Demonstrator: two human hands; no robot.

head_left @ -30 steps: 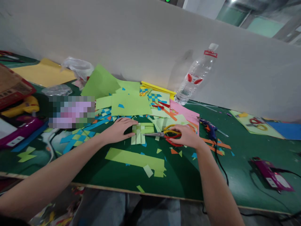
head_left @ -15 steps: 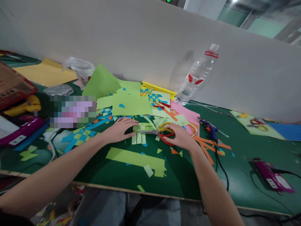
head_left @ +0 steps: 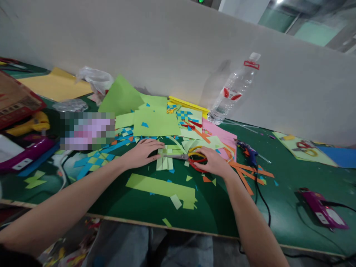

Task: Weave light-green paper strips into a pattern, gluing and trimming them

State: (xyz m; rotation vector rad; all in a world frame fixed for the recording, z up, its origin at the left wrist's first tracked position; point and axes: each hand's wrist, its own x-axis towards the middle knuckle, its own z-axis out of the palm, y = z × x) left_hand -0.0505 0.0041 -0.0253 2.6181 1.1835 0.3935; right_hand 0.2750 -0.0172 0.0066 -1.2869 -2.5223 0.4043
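the pale green woven paper strips point(head_left: 165, 163) lie on the desk point(head_left: 219, 207) between the two hands, right by the left one. the left hand point(head_left: 141, 152) is half open, palm down, its fingers and thumb parted at the left edge of the strips; i can't tell how firmly it presses. the right hand point(head_left: 210, 159), a little way off to the right, is curled closed around the handles of the scissors point(head_left: 182, 157), one loop yellow, one red. the blades point left, across the strips towards the left thumb, and look close together. a long green paper piece point(head_left: 158, 187) lies nearer the person, with a small pale scrap point(head_left: 175, 201) on its lower edge. behind the strips is a larger green sheet point(head_left: 155, 124).
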